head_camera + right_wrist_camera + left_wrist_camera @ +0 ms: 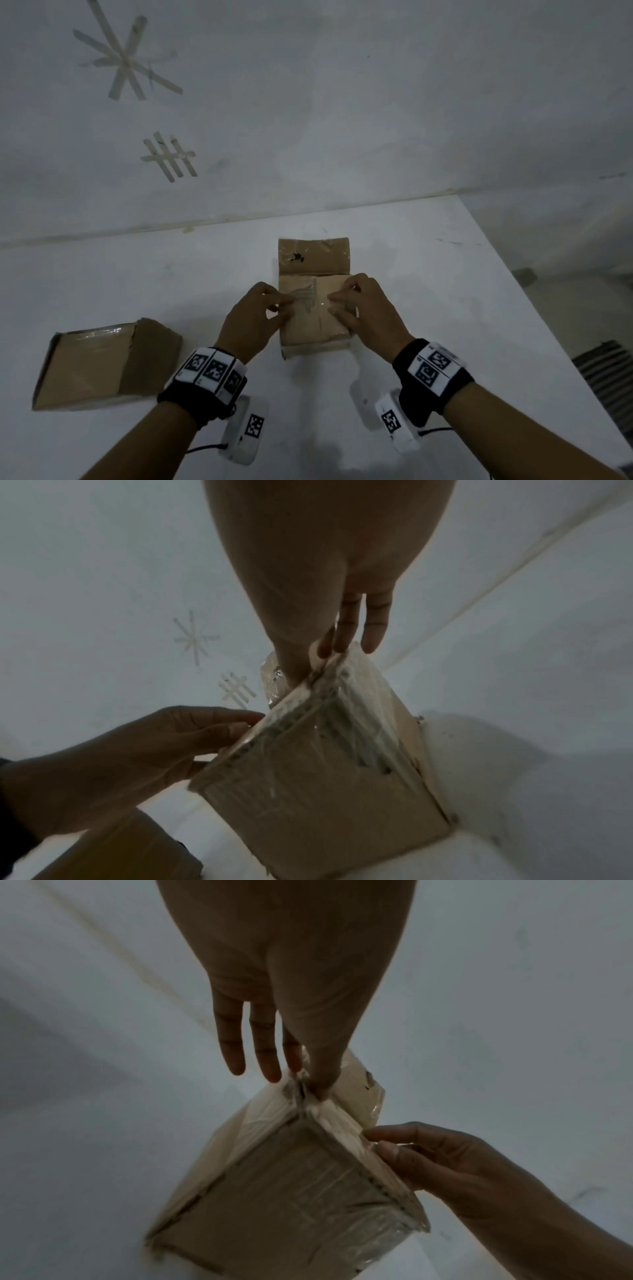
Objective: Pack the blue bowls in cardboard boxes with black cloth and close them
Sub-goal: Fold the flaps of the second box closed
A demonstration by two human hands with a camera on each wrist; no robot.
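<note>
A small taped cardboard box stands mid-table, and its far flap is upright. My left hand holds the left top flap: the thumb presses on the top while the fingers lie along the outer side. On the right top flap my right hand has the same hold, thumb on top and fingers outside. Both side flaps lie folded over the opening. The box's contents are hidden, and no blue bowl or black cloth shows in any view.
A second cardboard box lies on the white table to the left, also seen low in the right wrist view. The wall behind bears tape marks. The table's right edge drops off to the floor.
</note>
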